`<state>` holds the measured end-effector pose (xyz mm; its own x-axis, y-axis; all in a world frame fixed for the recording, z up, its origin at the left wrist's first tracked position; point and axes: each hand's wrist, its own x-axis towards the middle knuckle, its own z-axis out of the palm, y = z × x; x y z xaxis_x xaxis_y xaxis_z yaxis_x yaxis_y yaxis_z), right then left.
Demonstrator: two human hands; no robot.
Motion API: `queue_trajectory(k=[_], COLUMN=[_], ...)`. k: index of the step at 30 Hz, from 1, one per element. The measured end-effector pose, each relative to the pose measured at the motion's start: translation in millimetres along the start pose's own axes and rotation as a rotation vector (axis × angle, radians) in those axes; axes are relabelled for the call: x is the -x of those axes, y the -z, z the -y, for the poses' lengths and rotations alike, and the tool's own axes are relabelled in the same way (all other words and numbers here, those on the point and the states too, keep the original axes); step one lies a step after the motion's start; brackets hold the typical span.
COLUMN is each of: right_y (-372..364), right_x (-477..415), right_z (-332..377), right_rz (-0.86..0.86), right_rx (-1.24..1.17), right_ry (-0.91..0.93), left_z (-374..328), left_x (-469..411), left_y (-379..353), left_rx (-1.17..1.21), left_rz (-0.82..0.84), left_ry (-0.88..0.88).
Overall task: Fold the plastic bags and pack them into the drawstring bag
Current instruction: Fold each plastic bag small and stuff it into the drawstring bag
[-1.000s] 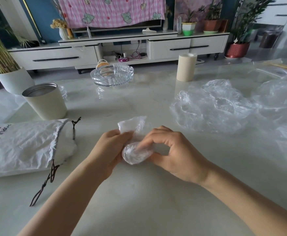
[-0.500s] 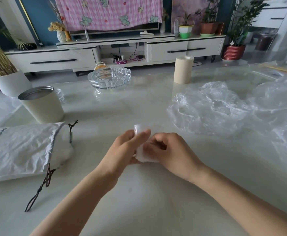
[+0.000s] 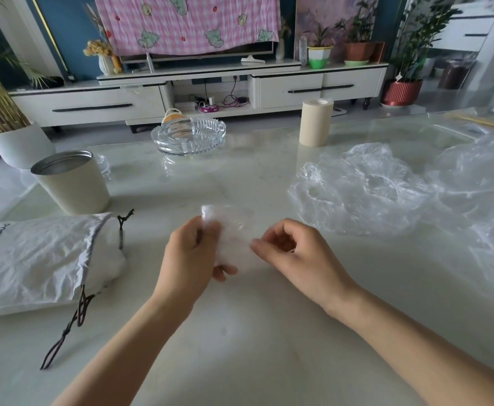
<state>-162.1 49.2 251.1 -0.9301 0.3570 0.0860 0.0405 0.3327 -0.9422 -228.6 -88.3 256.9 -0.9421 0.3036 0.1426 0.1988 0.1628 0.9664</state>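
A small folded clear plastic bag [image 3: 234, 238] is held up over the table's middle. My left hand [image 3: 193, 256] grips its left edge, thumb in front and fingers behind. My right hand [image 3: 292, 253] is just to its right with curled fingers, the fingertips blurred at the bag's right edge; I cannot tell whether they pinch it. The white drawstring bag [image 3: 35, 259] lies on its side at the left, mouth facing right, with its dark cord [image 3: 73, 320] trailing toward me. A heap of crumpled clear plastic bags [image 3: 386, 189] lies at the right.
On the pale marble table [image 3: 240, 347] stand a beige metal-rimmed cup [image 3: 73, 183] at the back left, a glass ashtray [image 3: 190, 136] at the far middle and a beige tape roll [image 3: 316, 121] behind the heap. A TV cabinet and potted plants lie beyond the table.
The hands have drawn apart after pressing the bag together. The left hand now holds the folded bag upright, and the right hand has shifted to the right of it.
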Motion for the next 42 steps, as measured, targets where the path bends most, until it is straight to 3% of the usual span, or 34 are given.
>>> queue_trajectory(k=[3,5,10,13,16,19,22,24,27,30,35,38,42], right_y=[3,4,2,4,3,2,5,8,15,15,10,7,6], right_x=[3,6,-3,-5,-4,-2,-2,-2,-5,-5,-2,-2,2], right_z=[9,13,2,3,3,3,7,12,10,10,1,1,5], right_rz=[0.209,0.351,0.199,0.138,0.128,0.092,0.135,0.212,0.162,0.186,0.314,0.282,0.243], right_rx=[-0.411,-0.516,-0.641,-0.670,-0.585,-0.295,-0.155,-0.203,-0.331,-0.209,0.039,0.062,-0.079], right_ry=[-0.201,-0.201,-0.271,-0.269,-0.193,-0.022,0.072,0.043,-0.051,-0.072,0.047,0.123,0.193], left_z=[-6,-7,-7,-10,-14,-14,-8,-2,3,-1,-5,-3,-12], left_x=[4,8,10,9,6,3,2,0,-2,0,-2,-3,3], left_y=[-2,-6,-8,-5,-4,-4,-4,-2,1,1,2,2,0], left_rx=[0.028,0.023,0.099,0.268,0.486,0.565,0.450,0.343,0.092,-0.001,-0.039,0.066,0.435], left_rz=[0.091,0.136,0.204,0.249,0.238,0.222,0.215,0.168,0.122,0.176,0.131,0.150,0.329], left_ry=[0.013,0.002,0.033,0.193,0.375,0.437,0.333,0.257,0.039,-0.092,-0.125,-0.011,0.407])
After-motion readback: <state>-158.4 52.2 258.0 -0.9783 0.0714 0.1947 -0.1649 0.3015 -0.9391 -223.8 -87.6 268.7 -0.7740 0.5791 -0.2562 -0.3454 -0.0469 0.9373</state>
